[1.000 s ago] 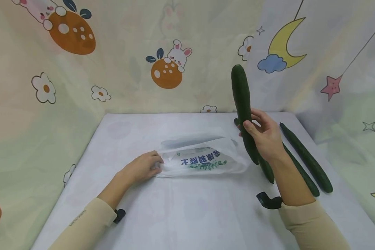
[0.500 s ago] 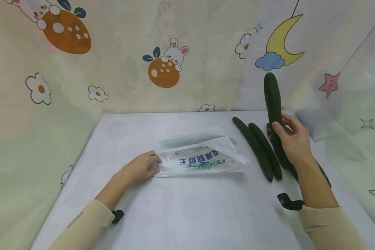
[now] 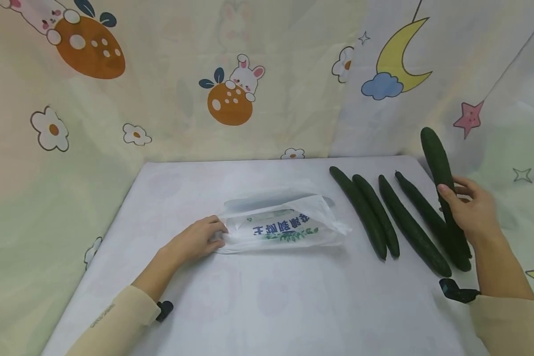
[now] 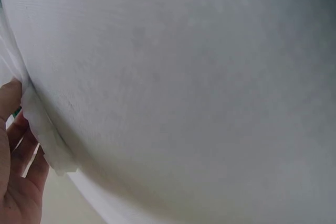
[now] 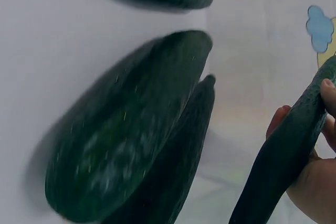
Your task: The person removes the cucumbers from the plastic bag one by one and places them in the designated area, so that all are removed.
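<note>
At the table's right side my right hand (image 3: 473, 210) grips a dark green cucumber (image 3: 438, 158), tilted with its upper end raised. The right wrist view shows the thumb and fingers around this cucumber (image 5: 289, 145). Several more cucumbers lie side by side just left of it, among them one long cucumber (image 3: 411, 225) and its neighbour (image 3: 427, 210). My left hand (image 3: 200, 237) pinches the left end of a white plastic bag (image 3: 285, 227) with blue and green print, lying flat. In the left wrist view, the bag's edge (image 4: 44, 129) passes between thumb and fingers.
A white-covered table (image 3: 258, 306) carries everything. Patterned cloth (image 3: 169, 74) hangs behind it and along both sides. Two cucumbers (image 3: 358, 212) lie close together between the bag and the other cucumbers. Dark wrist cameras (image 3: 458, 290) sit at both cuffs.
My right hand has carried the held cucumber rightward and lower, past the cucumbers on the table, which now show fully. My left hand has kept its hold on the bag.
</note>
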`<control>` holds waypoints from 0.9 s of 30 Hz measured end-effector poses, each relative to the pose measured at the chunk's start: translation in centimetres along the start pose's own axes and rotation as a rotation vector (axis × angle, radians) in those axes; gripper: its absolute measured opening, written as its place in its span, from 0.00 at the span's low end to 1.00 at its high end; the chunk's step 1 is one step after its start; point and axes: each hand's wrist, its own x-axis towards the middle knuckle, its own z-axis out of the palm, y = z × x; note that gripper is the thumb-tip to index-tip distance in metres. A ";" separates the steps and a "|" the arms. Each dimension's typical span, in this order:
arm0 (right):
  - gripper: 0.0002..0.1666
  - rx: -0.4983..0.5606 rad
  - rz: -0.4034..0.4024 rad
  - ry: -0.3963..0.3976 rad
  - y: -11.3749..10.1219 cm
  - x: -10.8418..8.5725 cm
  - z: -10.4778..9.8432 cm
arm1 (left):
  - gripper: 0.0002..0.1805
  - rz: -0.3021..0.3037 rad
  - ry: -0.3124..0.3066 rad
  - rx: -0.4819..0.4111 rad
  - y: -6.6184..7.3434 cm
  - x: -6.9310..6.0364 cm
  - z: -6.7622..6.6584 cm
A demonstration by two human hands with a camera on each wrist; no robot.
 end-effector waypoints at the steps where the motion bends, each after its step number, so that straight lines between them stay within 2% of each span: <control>1: 0.40 -0.047 -0.001 0.003 0.4 0.2 -0.3 | 0.13 0.001 0.002 -0.002 -0.1 0.0 0.1; 5: 0.46 -0.212 0.008 -0.003 1.8 0.9 -0.9 | 0.13 -0.001 0.014 -0.001 -0.3 -0.3 0.3; 16: 0.46 -0.396 0.106 -0.041 4.4 1.7 -1.4 | 0.13 -0.004 0.015 -0.011 -0.1 -0.3 0.2; 22: 0.45 -0.444 0.142 -0.082 5.9 1.6 -1.5 | 0.13 0.014 0.022 -0.015 0.0 -0.1 0.2; 27: 0.46 -0.446 0.165 -0.125 6.2 1.8 -1.7 | 0.13 0.006 0.025 -0.032 -0.1 -0.1 0.4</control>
